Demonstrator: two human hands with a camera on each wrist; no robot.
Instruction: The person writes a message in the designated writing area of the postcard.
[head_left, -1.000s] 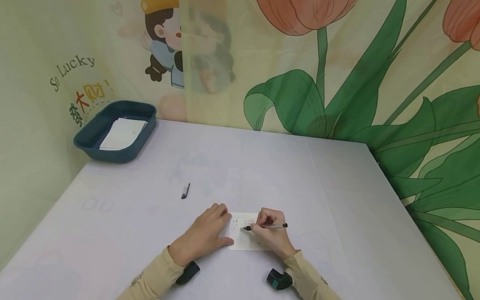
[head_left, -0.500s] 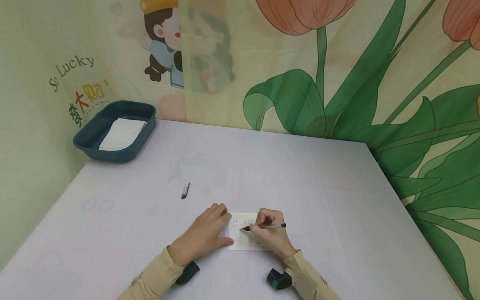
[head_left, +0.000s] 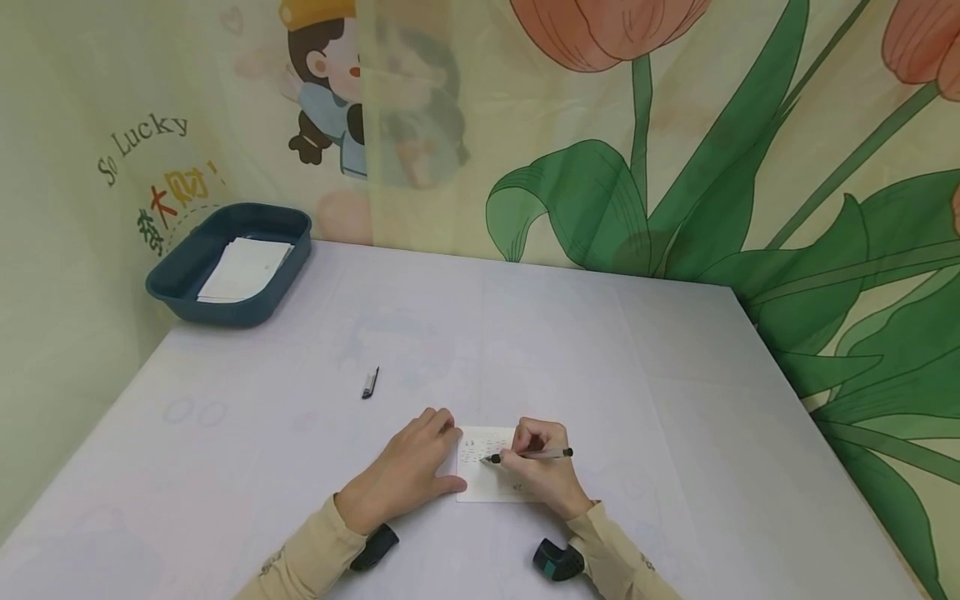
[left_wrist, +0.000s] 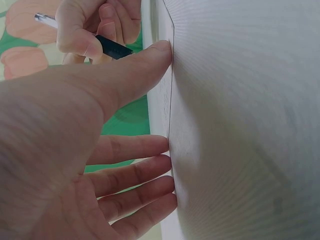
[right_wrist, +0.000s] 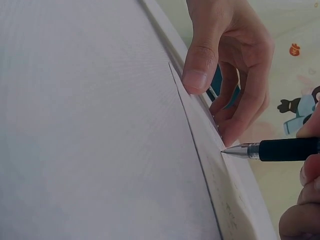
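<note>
A white card (head_left: 487,487) lies flat on the white-covered table (head_left: 570,333), in front of the person and between both hands. The right hand (head_left: 549,475) pinches a black-gripped pen (head_left: 547,454), its fingers curled round the barrel and its metal tip at the paper, apparently touching, near rows of small dark marks. The left hand (head_left: 405,471) has its fingers extended and slightly apart, thumb and fingertips along the card's left edge.

Writing neatly here probably calls for light, even pressure from the left fingertips so the card cannot skid, and small finger strokes with the pen, each row level with the one above. The right hand hides much of the card's right side, and its heel could smear fresh ink.

What looks like a pen cap (head_left: 371,383) lies beyond the left hand, apart from the card. A dark blue tray (head_left: 225,313) holding white sheets (head_left: 243,271) stands at the far left corner, well out of the pen's way.
</note>
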